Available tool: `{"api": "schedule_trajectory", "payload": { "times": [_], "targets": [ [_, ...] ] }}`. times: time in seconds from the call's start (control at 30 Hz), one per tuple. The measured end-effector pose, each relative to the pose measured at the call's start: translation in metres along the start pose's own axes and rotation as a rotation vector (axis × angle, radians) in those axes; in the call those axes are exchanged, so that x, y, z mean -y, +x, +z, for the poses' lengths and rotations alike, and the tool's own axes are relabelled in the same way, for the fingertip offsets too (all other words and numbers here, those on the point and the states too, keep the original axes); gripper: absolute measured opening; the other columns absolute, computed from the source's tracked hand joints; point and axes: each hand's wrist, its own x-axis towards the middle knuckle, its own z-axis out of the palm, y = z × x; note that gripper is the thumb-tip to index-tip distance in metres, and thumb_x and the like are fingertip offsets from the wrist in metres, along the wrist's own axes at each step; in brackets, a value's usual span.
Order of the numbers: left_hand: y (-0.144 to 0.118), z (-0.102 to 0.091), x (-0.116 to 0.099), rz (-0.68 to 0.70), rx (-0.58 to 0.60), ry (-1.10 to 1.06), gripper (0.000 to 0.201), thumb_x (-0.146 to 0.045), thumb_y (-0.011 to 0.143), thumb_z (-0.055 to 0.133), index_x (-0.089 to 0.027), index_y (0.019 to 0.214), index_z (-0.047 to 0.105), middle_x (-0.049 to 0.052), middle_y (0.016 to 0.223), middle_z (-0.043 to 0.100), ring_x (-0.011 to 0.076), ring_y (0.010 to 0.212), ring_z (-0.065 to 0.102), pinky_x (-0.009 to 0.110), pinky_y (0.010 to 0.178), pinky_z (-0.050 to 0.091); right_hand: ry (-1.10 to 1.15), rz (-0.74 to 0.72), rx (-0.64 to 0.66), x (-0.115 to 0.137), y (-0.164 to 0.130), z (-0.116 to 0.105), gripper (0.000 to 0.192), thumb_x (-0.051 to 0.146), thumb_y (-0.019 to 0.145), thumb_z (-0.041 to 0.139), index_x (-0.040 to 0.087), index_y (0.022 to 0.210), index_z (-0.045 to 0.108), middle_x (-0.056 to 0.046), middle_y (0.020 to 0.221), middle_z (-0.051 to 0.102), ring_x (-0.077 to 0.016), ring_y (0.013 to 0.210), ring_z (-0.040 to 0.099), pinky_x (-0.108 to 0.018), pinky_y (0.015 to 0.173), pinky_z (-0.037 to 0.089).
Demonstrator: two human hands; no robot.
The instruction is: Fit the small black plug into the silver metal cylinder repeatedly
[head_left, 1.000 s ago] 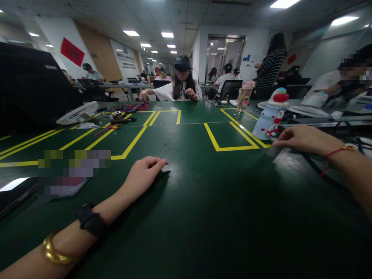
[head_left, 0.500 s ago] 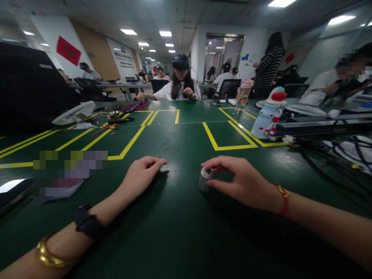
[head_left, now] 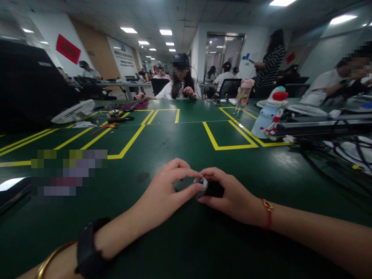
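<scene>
A small grey metal cylinder with a dark knob-like tip on top stands between my hands, close above or on the green table. My left hand comes from the left, thumb and index finger pinched at its top. On the right side, my right hand grips its wall between thumb and fingers. The two hands almost touch at the fingertips. Fingers cover much of the cylinder, and its base is hard to see.
Yellow tape marks the table. At right stand a light-blue bottle, a clear bottle and black cables. A white fan and red wires lie at left. A person sits opposite.
My left hand has moved right and taken hold of the cylinder's top. My right hand has shifted slightly left and nearer with the cylinder, which now looks tilted towards me.
</scene>
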Motion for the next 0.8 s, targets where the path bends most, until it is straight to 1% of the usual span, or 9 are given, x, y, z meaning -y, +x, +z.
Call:
{"api": "schedule_trajectory", "payload": {
  "times": [0.13,0.23,0.3,0.37,0.47,0.57,0.63,0.73,0.8],
  "targets": [
    [0.004,0.002,-0.007,-0.048,-0.047,-0.031,0.017,-0.037,0.082,0.057,-0.028,0.087,0.07,0.0,0.089,0.056,0.0146,0.081,0.053,0.027,0.069,0.041,-0.044,-0.006,0.003,0.003,0.0,-0.001,0.045,0.027,0.072,0.065,0.023,0.113,0.049,-0.001,0.108,0.058,-0.011,0.096,0.055,-0.026,0.085,0.044],
    [0.004,-0.003,-0.002,-0.103,-0.104,-0.09,0.019,-0.041,0.081,0.057,-0.028,0.089,0.07,0.0,0.087,0.056,0.0137,0.075,0.053,0.026,0.063,0.04,-0.072,-0.022,-0.03,0.004,0.0,-0.002,0.042,0.024,0.071,0.064,0.023,0.11,0.051,0.001,0.105,0.058,-0.0097,0.092,0.055,-0.024,0.082,0.044],
    [0.002,-0.005,0.004,-0.125,-0.116,-0.089,0.02,-0.042,0.08,0.059,-0.029,0.089,0.07,0.0,0.087,0.056,0.0142,0.075,0.053,0.027,0.063,0.04,-0.083,-0.01,-0.067,0.005,-0.001,-0.003,0.04,0.021,0.07,0.063,0.022,0.108,0.051,0.001,0.102,0.059,-0.009,0.089,0.055,-0.023,0.078,0.044],
    [0.0,-0.004,0.012,-0.134,-0.062,-0.053,0.019,-0.042,0.077,0.061,-0.028,0.087,0.071,0.0,0.086,0.057,0.0155,0.078,0.054,0.028,0.067,0.04,-0.077,0.006,-0.083,0.004,-0.001,-0.004,0.038,0.02,0.07,0.063,0.022,0.106,0.051,0.002,0.099,0.059,-0.0086,0.086,0.055,-0.022,0.076,0.045],
    [-0.002,0.006,0.025,-0.117,0.048,0.021,0.016,-0.04,0.075,0.064,-0.029,0.083,0.073,0.0,0.085,0.059,0.0172,0.083,0.054,0.03,0.073,0.04,-0.063,0.018,-0.082,0.003,-0.001,-0.005,0.038,0.021,0.069,0.062,0.021,0.105,0.05,0.001,0.098,0.058,-0.0088,0.085,0.055,-0.022,0.075,0.045],
    [-0.002,0.018,0.032,-0.094,0.083,0.111,0.014,-0.041,0.075,0.064,-0.032,0.082,0.073,0.0,0.084,0.06,0.0183,0.084,0.054,0.032,0.073,0.039,-0.055,0.021,-0.076,0.003,-0.002,-0.003,0.038,0.019,0.07,0.061,0.021,0.106,0.05,0.0,0.098,0.058,-0.0092,0.085,0.055,-0.022,0.075,0.045],
    [-0.002,0.021,0.033,-0.092,0.094,0.144,0.015,-0.042,0.076,0.063,-0.033,0.082,0.072,0.0,0.084,0.061,0.0192,0.085,0.054,0.032,0.073,0.039,-0.053,0.019,-0.067,0.005,-0.003,-0.001,0.037,0.019,0.07,0.061,0.021,0.106,0.049,0.0,0.098,0.058,-0.0095,0.085,0.055,-0.022,0.075,0.045],
    [-0.001,0.015,0.03,-0.113,0.094,0.096,0.022,-0.045,0.074,0.063,-0.032,0.091,0.071,0.0,0.088,0.062,0.0193,0.085,0.055,0.031,0.073,0.04,-0.088,0.017,-0.079,0.007,-0.001,-0.004,0.036,0.023,0.069,0.061,0.02,0.104,0.05,-0.001,0.097,0.059,-0.0099,0.084,0.055,-0.023,0.074,0.045],
    [-0.001,0.003,0.03,-0.149,0.065,0.046,0.03,-0.047,0.075,0.062,-0.03,0.098,0.069,0.001,0.091,0.062,0.0181,0.081,0.056,0.03,0.07,0.041,-0.173,0.051,-0.132,0.004,0.003,-0.017,0.034,0.025,0.069,0.061,0.019,0.101,0.05,-0.001,0.094,0.059,-0.0104,0.081,0.055,-0.023,0.072,0.045]
  ]
}}
